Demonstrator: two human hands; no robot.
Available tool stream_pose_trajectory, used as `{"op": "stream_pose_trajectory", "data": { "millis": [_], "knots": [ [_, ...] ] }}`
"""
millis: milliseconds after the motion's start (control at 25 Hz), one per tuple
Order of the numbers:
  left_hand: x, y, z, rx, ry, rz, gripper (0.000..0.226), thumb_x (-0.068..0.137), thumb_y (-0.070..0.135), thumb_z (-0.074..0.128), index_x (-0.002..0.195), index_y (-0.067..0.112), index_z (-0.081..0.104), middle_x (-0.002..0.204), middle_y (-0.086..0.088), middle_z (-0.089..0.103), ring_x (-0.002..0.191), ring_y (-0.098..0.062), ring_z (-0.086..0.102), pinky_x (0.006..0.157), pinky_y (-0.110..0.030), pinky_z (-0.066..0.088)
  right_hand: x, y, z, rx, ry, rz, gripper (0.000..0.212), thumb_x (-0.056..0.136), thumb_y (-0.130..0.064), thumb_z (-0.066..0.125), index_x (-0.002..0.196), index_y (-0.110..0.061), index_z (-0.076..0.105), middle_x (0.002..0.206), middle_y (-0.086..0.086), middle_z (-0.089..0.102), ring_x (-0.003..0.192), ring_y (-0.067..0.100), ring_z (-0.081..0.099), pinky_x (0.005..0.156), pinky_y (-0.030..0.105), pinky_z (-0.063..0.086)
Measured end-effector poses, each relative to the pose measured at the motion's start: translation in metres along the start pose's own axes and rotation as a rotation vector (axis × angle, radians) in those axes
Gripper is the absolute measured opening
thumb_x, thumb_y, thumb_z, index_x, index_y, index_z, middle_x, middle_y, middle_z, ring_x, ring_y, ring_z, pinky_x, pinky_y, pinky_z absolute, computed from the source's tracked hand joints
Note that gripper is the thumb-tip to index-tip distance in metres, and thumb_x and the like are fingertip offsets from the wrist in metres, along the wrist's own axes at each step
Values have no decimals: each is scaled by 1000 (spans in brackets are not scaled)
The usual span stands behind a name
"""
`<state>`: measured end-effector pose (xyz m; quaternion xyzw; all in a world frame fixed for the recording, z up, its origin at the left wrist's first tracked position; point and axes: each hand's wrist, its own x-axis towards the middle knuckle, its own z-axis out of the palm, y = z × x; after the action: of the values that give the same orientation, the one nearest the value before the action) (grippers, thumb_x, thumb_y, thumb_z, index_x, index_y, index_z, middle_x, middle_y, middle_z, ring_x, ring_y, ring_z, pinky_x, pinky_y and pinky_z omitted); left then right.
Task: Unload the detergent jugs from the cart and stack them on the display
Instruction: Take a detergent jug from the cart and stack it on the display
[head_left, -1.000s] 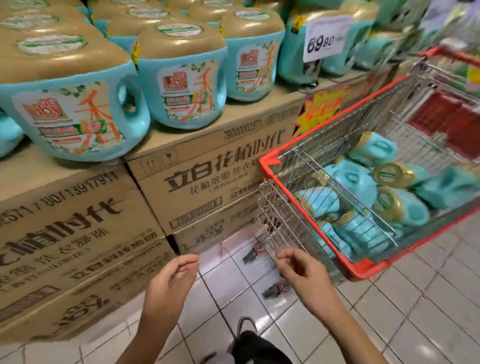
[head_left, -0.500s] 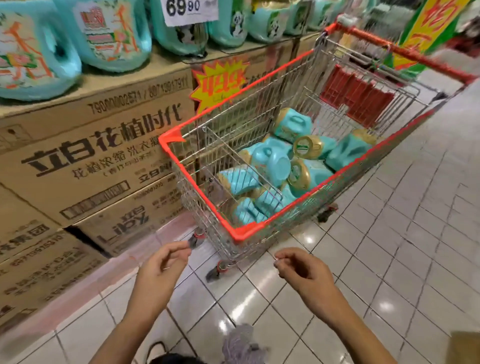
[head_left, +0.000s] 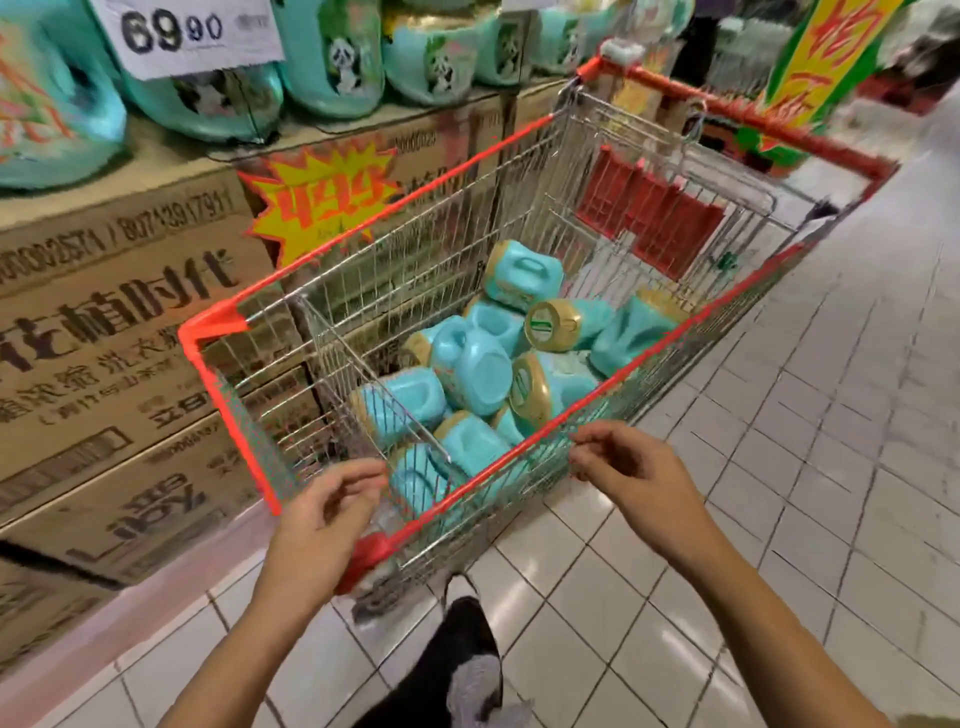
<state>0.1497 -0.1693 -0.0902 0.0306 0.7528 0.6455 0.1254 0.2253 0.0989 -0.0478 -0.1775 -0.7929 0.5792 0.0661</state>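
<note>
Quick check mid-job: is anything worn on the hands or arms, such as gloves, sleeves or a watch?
Nothing worn shows. The left hand and right hand are ungloved, with no rings visible. The left forearm and right forearm are bare: no sleeves, watch or bands.

Left hand (head_left: 332, 514) and right hand (head_left: 628, 473) held forward, loosely curled, seemingly empty

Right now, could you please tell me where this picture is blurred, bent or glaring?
Head view: top-left display jugs smear with motion blur. Head view: cart jugs look fairly sharp. Head view: floor tiles carry glare patches, their lines bending near the edges.
</note>
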Motion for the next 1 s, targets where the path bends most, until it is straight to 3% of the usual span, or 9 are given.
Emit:
{"op": "stream_pose_trajectory", "data": {
  "millis": [120,240,360,440,560,680,720,840,1000],
  "knots": [
    [60,9,22,42,33,13,31,91,-9,56,93,20,66,91,-2,71,77,7,65,75,-2,47,82,-5,-13,8,-30,-20,25,89,3,61,88,-21,65,77,1,61,74,13,56,72,21,48],
    [116,19,45,56,56,-38,27,92,-4,58,93,21,66,92,-2,70,83,-6,64,74,-1,46,161,-4,-14,-82,-95,8,29,88,4,61,84,-25,63,73,-4,60,74,17,55,73,25,47],
    [163,26,64,106,63,-83,30,91,-2,59,92,27,65,95,3,70,88,-6,64,75,-4,47,230,7,-8,-196,-178,42,25,88,-4,61,84,-29,62,74,-5,62,73,16,58,73,30,47],
    [190,24,79,126,78,-158,24,92,0,58,97,22,66,100,-3,70,89,-10,63,78,-10,48,271,20,3,-240,-212,85,17,88,-6,60,89,-23,62,73,-1,61,68,16,55,69,27,45],
    [226,12,103,165,152,-287,20,92,6,58,105,18,68,106,-6,70,85,-11,63,68,-8,49,328,47,31,-353,-310,129,12,87,-9,61,97,-16,62,65,-5,56,58,8,50,60,21,41],
    [251,-4,120,147,223,-387,26,84,20,60,108,11,69,111,-11,69,99,-21,64,92,-28,51,378,78,64,-482,-371,140,15,86,-14,64,98,-5,62,77,8,57,75,20,54,66,27,34],
    [255,-10,123,107,263,-420,28,84,16,62,110,4,68,109,-15,69,96,-19,65,95,-32,51,391,87,74,-526,-402,146,22,87,-18,65,102,-3,60,85,12,59,82,23,55,71,30,37],
    [253,-28,130,78,357,-475,21,90,-5,60,110,-6,65,94,-11,67,79,-6,63,89,-22,51,420,118,102,-539,-493,281,50,89,-28,66,127,0,50,113,19,63,108,30,59,96,38,44],
    [241,-48,135,77,429,-561,16,92,-2,59,99,9,66,93,-4,66,88,-15,59,69,-1,41,437,141,131,-797,-626,164,41,96,-38,51,120,-5,58,119,23,61,113,37,57,90,35,44]
  ]
}}
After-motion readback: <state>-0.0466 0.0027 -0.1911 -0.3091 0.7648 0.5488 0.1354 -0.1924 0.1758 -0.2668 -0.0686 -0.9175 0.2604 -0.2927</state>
